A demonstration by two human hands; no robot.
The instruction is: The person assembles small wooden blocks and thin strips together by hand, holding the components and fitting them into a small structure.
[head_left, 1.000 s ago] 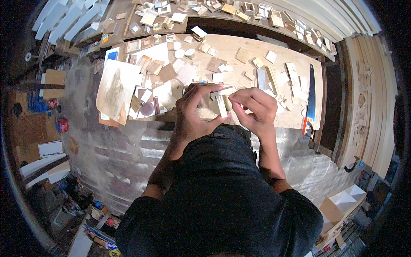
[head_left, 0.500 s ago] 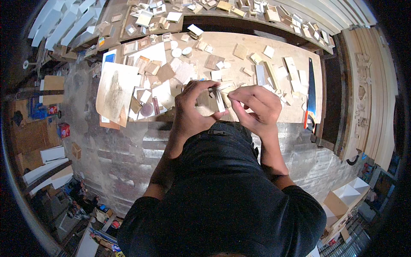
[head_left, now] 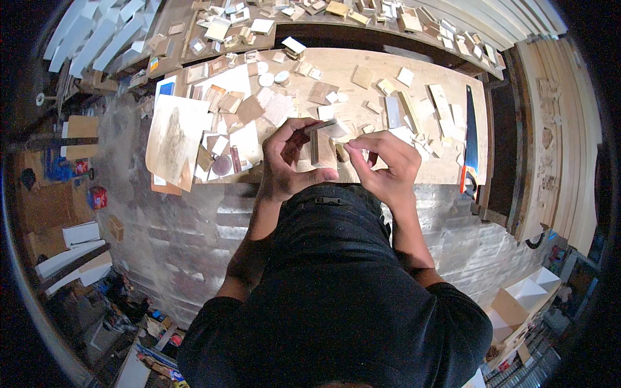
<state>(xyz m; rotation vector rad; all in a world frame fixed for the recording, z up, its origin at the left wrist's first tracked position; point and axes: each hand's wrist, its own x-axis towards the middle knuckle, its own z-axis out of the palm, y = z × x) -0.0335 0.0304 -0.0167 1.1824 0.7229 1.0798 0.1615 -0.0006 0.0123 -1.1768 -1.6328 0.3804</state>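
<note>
**Small Wooden Piece Held Mid-Assembly Above a Littered Counter**

Lowest in the frame, a dark shirt and two bare forearms rising from the bottom edge toward the centre. Just above, at mid-frame, left hand (head_left: pixel 291 158) curled around a small wooden block (head_left: pixel 322 149), thumb under it and fingers (head_left: pixel 294 129) wrapped over the top, pinning a thin dark strip (head_left: pixel 318 125) along the upper edge. Right hand (head_left: pixel 385 161) close beside it on the right, fingers (head_left: pixel 352 154) narrowed to a pinch at the block's side; whether anything sits in that pinch cannot be told, too small to see. Block held in the air over the near edge of the counter (head_left: pixel 362 97), not resting on it.

Judged from the layout: fitting of one piece in hand and unfinished, with much of the stock not yet touched. Behind the hands, dozens of loose wooden offcuts and pale tiles (head_left: pixel 446 103) spread across the counter, none visibly joined. Left of centre, a large pale sheet (head_left: pixel 174 139) overhanging the near edge, a small round reddish disc (head_left: pixel 222 165) beside it. At the right end, a handsaw with a blue blade (head_left: pixel 471 132) and an orange tip. Farther off, along the top of the frame, a shelf (head_left: pixel 291 19) crowded with more small blocks, and stacked boards (head_left: pixel 563 129) curving down the right edge.
</note>
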